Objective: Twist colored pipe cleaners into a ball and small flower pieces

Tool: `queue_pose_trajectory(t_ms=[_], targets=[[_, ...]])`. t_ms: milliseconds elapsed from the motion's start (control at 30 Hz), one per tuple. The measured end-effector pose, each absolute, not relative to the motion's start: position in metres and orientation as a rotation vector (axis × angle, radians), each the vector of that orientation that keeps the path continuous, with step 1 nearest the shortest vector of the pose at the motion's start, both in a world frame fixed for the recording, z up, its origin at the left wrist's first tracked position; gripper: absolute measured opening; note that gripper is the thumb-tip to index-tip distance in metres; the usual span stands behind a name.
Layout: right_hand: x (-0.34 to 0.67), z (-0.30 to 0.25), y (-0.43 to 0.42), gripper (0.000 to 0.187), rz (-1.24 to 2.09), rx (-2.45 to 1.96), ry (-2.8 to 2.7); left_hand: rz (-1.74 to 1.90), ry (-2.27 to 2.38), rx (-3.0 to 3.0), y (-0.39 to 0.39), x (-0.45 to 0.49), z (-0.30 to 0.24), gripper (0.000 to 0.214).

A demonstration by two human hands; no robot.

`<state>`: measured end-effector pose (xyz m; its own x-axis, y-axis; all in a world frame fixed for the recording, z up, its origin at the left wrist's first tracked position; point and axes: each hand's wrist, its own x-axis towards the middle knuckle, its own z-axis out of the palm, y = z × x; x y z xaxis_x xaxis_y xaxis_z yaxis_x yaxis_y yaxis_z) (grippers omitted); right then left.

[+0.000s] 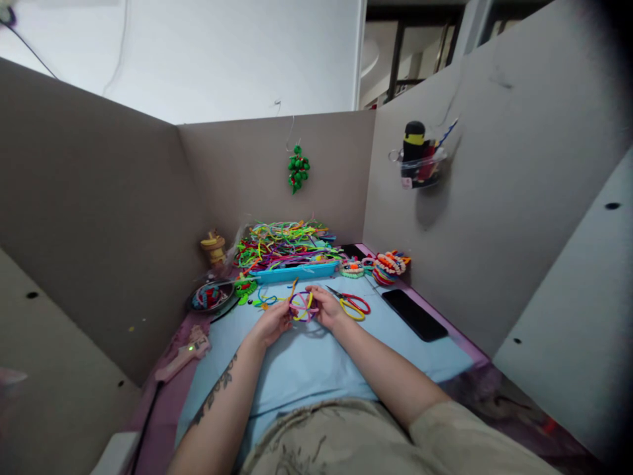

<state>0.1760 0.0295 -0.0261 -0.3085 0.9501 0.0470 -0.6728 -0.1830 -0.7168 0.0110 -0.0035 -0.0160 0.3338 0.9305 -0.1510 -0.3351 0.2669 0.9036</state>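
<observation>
Between my two hands is a round, open frame of bent pipe cleaners in purple, pink and yellow, raised a little above a light blue cloth. The fingers of my left hand close on its left side. My right hand pinches its upper right rim. Just right of my right hand lie scissors with red and yellow handles. Loose pipe cleaners in blue, yellow and orange rest beyond my left hand.
At the back, a blue tray holds a heap of colourful pipe cleaners. A black phone lies right; a pink glue gun and a bowl sit left. Grey partitions surround the desk, with a plastic holder hanging right.
</observation>
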Motion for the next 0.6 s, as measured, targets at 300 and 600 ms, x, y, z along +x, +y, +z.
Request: queue_pose_trajectory(t_ms=[300,600], targets=[[0.1761,-0.0269,0.0302,0.014,1.749,-0.509,-0.799,0.98,0.822,0.891,-0.0007,0.0096,-0.0191,0.026],[0.1715,-0.031,0.03,0.015,1.746,-0.562,-0.845,0.984,0.843,0.806,0.0037,0.0083,-0.0239,0.033]])
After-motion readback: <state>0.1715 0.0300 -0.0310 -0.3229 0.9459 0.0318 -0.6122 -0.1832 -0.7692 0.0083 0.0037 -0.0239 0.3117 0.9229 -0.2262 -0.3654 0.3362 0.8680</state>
